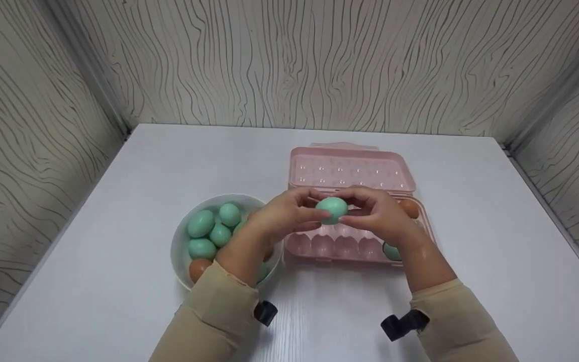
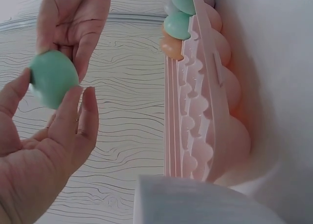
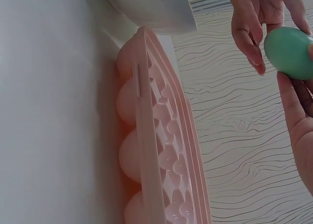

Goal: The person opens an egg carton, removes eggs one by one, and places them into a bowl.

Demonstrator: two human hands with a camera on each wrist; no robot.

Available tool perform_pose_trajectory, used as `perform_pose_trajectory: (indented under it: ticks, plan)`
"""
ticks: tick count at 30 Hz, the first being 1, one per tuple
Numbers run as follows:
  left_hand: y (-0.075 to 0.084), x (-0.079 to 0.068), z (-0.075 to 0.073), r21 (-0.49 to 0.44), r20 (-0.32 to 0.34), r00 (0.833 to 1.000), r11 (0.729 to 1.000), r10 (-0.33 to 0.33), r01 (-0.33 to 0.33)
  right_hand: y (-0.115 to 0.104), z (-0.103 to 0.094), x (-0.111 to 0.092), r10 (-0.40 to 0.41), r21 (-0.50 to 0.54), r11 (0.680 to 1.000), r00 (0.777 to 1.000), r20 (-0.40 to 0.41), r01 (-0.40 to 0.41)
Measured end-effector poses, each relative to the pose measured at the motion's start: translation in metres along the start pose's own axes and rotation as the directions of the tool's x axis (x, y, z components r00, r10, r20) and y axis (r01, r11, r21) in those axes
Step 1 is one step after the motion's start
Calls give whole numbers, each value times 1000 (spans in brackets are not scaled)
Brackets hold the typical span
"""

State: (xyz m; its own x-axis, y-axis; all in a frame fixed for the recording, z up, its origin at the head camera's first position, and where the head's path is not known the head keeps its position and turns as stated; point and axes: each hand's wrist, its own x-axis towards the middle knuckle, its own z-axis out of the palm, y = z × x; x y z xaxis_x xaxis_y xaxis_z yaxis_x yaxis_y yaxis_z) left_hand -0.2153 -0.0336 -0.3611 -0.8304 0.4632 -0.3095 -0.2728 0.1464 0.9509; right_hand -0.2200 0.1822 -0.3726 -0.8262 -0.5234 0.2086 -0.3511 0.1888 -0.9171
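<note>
We judged the step in hand to be a pass or a steadying of one smooth, pale-green egg [image 1: 332, 208] above the lidded, open pink plastic carton [image 1: 346, 246], with the next move calling for one hand to ease off while the other controlled the egg. We saw it held between both hands over the carton: the left hand [image 1: 289, 213] pinched it with thumb and fingers partly curled, and the right hand [image 1: 377, 213], similarly curled, pinched its opposite side.

Smooth pale-green oval egg [image 2: 54, 79], upper left, held between left hand [image 2: 44, 158] (below) and right hand [image 2: 76, 26] (above).
Right of centre: pink plastic egg carton [image 2: 220, 101] with rounded cups, green and orange-brown oval eggs [image 2: 177, 26] at its upper end.
</note>
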Motion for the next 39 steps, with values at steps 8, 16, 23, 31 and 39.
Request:
perform_pose_trajectory:
  ticks: [8, 16, 23, 31, 39]
  plan:
    - [0, -1, -1, 11, 15, 1000, 1000, -2, 1, 0, 4, 3, 10, -26, 1000, 1000, -1, -10]
    - [1, -3, -6, 20, 55, 997, 998, 55, -56, -6, 5, 6, 48, -10, 999, 999, 13, -48]
    - [9, -10, -15, 90, 32, 999, 996, 2, -5, -8, 4, 7, 28, 1, 1000, 1000, 4, -28]
    - [17, -17, -32, 97, -16, 999, 994, -40, 41, -3, -3, 6, 53, 9, 999, 998, -21, -53]
    - [18, -26, -60, 299, -153, 982, 942, -114, 156, 3, -8, 4, 27, 118, 993, 999, -29, -23]
